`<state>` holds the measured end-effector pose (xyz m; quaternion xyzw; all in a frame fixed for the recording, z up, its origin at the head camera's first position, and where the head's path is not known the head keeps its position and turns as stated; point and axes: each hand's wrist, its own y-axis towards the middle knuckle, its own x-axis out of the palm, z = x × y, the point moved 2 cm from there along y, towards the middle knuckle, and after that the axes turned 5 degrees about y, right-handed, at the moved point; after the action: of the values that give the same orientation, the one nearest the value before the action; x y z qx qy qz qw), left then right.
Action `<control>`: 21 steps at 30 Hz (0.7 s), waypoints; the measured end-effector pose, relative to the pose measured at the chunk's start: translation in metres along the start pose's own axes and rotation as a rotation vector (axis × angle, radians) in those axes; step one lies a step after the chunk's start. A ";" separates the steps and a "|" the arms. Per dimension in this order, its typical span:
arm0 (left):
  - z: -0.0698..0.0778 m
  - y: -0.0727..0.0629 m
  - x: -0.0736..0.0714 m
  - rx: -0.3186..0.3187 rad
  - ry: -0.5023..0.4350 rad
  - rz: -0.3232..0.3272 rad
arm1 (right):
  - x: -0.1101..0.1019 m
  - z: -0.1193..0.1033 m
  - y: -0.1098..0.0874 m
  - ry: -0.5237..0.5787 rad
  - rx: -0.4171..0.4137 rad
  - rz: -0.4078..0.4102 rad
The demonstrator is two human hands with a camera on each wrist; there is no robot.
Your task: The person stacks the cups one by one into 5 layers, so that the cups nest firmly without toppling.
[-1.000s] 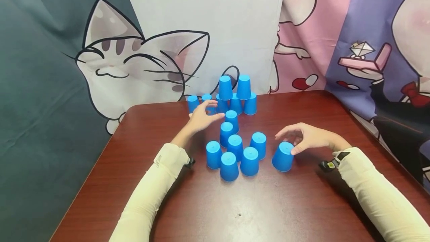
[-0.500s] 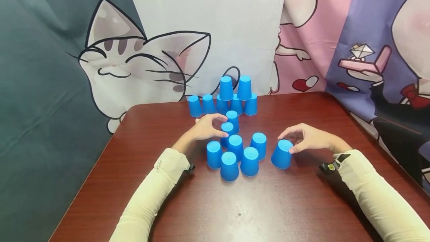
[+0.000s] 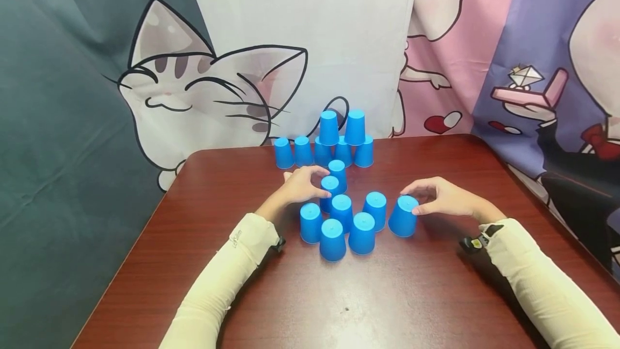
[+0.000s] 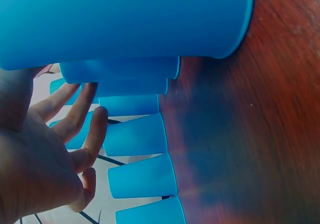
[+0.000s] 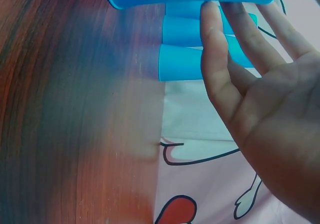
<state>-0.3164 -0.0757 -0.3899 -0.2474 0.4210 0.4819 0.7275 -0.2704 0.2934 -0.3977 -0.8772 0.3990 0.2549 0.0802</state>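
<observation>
Thumb and fingers of my left hand (image 3: 301, 186) reach around a blue plastic cup (image 3: 329, 203) that stands upside down in the middle row. In the left wrist view, the fingers (image 4: 75, 115) lie beside that row, partly behind a cup (image 4: 125, 21) close to the camera. To the right, my right hand (image 3: 443, 198) pinches another upside-down blue cup (image 3: 403, 218) near its top, and that cup leans slightly. The right wrist view has the fingertips (image 5: 210, 14) against its side.
Several upside-down blue cups (image 3: 332, 244) cluster in front, and one (image 3: 338, 168) stands behind the left hand's cup. A back row (image 3: 283, 154) carries two stacked cups (image 3: 328, 129). Everything stands on a brown wooden table (image 3: 194, 220) before a cartoon cloth (image 3: 358, 42).
My left hand has come forward and right, from near the back row to the middle-row cup. The right hand has shifted its cup a little left and away, nearer the cluster.
</observation>
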 end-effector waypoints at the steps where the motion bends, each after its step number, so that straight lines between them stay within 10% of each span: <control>1: 0.000 0.001 0.000 -0.004 0.002 0.002 | 0.000 0.001 0.000 0.000 0.000 0.013; 21: -0.006 -0.002 -0.009 -0.009 -0.055 0.052 | 0.006 0.008 0.004 -0.027 0.027 0.081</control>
<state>-0.3183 -0.0856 -0.3857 -0.2264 0.4049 0.5091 0.7250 -0.2728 0.2898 -0.4074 -0.8556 0.4366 0.2641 0.0869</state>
